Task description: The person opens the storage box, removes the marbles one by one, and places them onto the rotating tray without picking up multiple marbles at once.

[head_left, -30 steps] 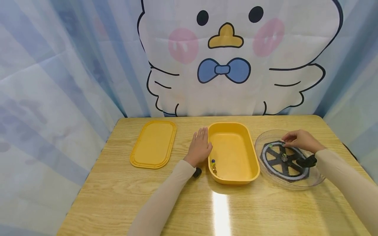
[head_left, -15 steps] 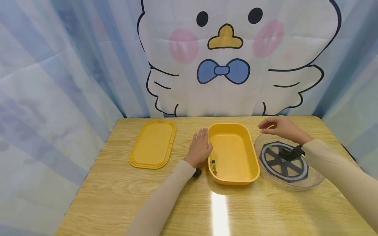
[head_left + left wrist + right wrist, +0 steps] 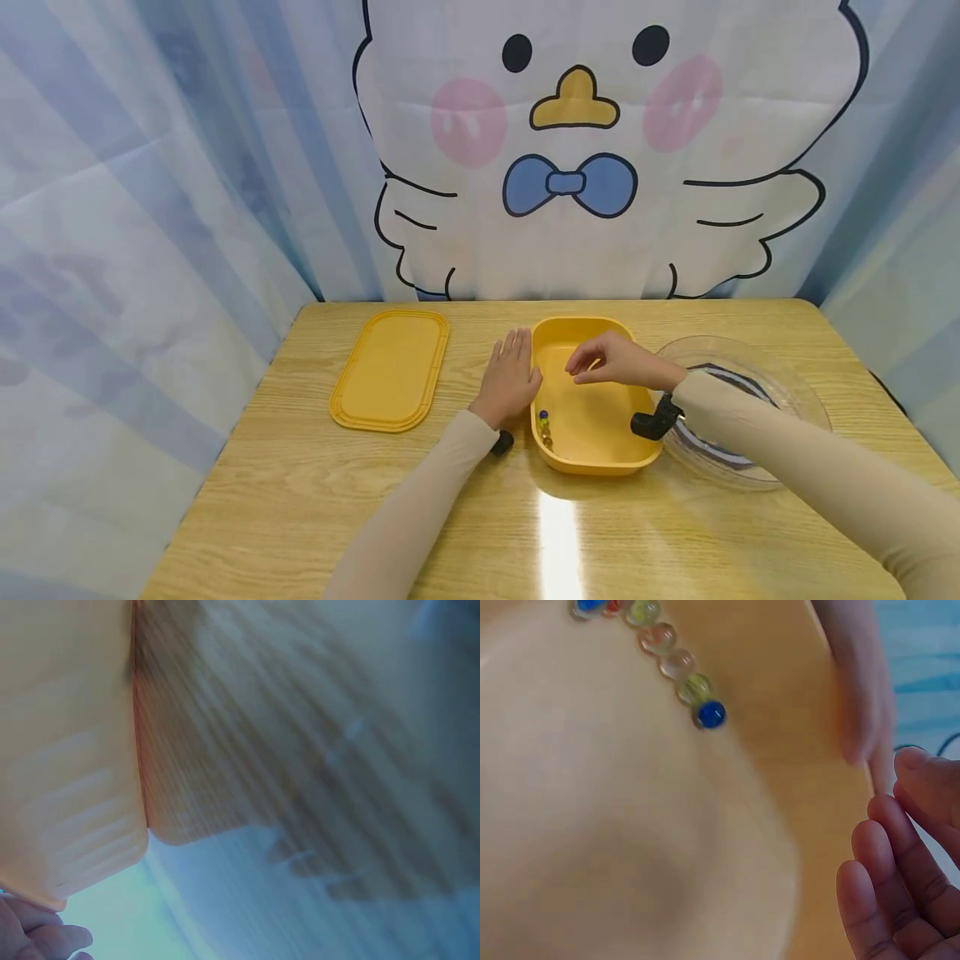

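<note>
A yellow plastic bin [image 3: 600,437] stands mid-table. Several glass marbles [image 3: 677,664], blue, yellow-green and clear, lie in a row inside along its left wall. My left hand [image 3: 506,383] lies with straight fingers along the outside of that wall; its fingers [image 3: 45,934] appear at the lower left in the left wrist view. Over the bin hovers my right hand [image 3: 615,360], fingers bent and thumb near the fingertips. The right wrist view shows no marble at these fingertips [image 3: 889,814]; whether something small is hidden between them, I cannot tell.
A round clear dish [image 3: 806,408] with a dark wheel-shaped piece [image 3: 738,379] in it stands to the right of the bin, partly covered by my right sleeve. At the left lies a flat yellow lid [image 3: 390,371]. A printed curtain [image 3: 570,250] hangs behind the wooden table [image 3: 300,492].
My right hand has risen from the clear dish and moved left over the yellow bin. The left hand stays against the bin's wall.
</note>
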Motion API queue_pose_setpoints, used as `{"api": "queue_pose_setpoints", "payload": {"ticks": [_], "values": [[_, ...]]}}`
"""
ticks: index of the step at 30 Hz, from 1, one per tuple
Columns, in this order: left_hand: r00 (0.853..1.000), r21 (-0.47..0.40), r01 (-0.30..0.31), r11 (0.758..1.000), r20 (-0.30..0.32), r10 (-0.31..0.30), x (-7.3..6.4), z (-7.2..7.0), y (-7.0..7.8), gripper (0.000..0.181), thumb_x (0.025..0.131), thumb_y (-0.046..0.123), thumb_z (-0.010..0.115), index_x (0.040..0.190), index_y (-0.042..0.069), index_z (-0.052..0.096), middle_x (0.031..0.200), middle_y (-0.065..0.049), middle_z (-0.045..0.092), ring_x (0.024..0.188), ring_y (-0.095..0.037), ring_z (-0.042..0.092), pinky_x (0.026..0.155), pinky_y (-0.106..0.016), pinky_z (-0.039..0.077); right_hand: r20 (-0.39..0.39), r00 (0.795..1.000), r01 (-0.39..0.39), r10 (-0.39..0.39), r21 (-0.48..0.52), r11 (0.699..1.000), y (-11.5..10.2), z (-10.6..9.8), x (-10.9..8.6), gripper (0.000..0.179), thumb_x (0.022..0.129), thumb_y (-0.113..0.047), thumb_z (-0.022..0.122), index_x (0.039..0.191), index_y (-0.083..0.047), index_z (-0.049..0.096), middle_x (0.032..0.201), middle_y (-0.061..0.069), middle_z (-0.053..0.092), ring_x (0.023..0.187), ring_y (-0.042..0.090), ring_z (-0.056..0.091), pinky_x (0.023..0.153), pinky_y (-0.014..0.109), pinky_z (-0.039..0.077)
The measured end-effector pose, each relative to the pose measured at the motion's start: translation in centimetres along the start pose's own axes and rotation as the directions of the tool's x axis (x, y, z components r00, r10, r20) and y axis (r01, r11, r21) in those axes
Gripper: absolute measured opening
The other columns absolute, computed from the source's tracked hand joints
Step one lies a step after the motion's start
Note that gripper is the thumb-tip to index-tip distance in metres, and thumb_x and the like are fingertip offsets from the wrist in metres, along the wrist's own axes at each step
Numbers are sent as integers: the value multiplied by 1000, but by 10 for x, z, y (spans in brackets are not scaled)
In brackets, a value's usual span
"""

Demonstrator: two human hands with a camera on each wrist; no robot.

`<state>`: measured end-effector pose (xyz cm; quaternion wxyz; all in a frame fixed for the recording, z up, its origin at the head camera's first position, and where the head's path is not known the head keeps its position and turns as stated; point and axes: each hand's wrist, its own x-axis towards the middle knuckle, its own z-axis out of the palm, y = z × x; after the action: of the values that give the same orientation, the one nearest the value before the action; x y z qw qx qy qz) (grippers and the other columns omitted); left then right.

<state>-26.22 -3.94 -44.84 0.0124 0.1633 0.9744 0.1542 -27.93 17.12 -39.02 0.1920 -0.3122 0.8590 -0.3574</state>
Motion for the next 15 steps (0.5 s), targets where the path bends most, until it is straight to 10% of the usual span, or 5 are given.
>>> {"api": "queue_pose_setpoints", "payload": {"ticks": [15], "values": [[1000, 66, -9, 998, -19, 11, 1, -2, -2, 63, 99, 29, 36, 150, 0, 13, 157, -14, 20, 147, -27, 15, 121, -41, 11, 131, 987, 96, -97, 10, 995, 6, 54, 31, 12, 81, -5, 70, 91, 2, 71, 86, 12, 72, 77, 7, 65, 72, 19, 54]]}}
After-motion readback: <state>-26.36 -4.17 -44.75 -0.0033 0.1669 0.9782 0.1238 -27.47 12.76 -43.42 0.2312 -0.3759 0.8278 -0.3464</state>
